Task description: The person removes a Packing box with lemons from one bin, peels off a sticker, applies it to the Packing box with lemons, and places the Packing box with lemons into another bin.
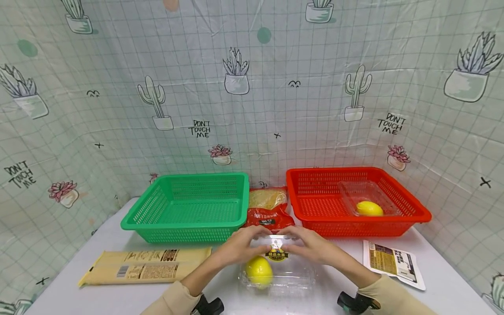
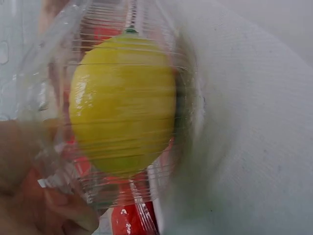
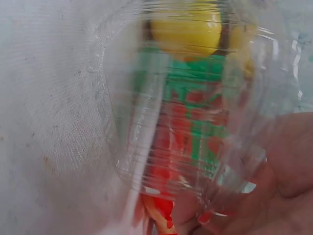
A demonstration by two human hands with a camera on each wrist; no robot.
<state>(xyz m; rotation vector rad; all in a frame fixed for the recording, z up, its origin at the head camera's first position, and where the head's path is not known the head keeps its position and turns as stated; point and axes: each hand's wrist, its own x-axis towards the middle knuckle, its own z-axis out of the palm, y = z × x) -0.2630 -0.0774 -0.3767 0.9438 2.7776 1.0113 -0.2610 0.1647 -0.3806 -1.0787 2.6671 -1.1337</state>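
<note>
A clear plastic fruit box [image 1: 293, 280] is held between both hands at the table's front middle. Inside its left end lies a yellow lemon [image 1: 259, 272], which fills much of the left wrist view and shows through ribbed plastic. My left hand [image 1: 241, 247] grips the far left part of the box, fingers over the far edge and thumb on top. The far right part is gripped the same way by my right hand [image 1: 311, 246]. Between the thumbs, a black and yellow label [image 1: 277, 253] is visible on the lid. Whether the lid is fully fastened cannot be told.
Behind stand a green basket [image 1: 189, 225] and a red basket [image 1: 354, 229], the red one holding another clear box [image 1: 354, 190] with a lemon [image 1: 369, 208]. Between them lies a red food bag [image 1: 267, 214]. A beige packet [image 1: 145, 266] lies left, a white pouch [image 1: 395, 264] right.
</note>
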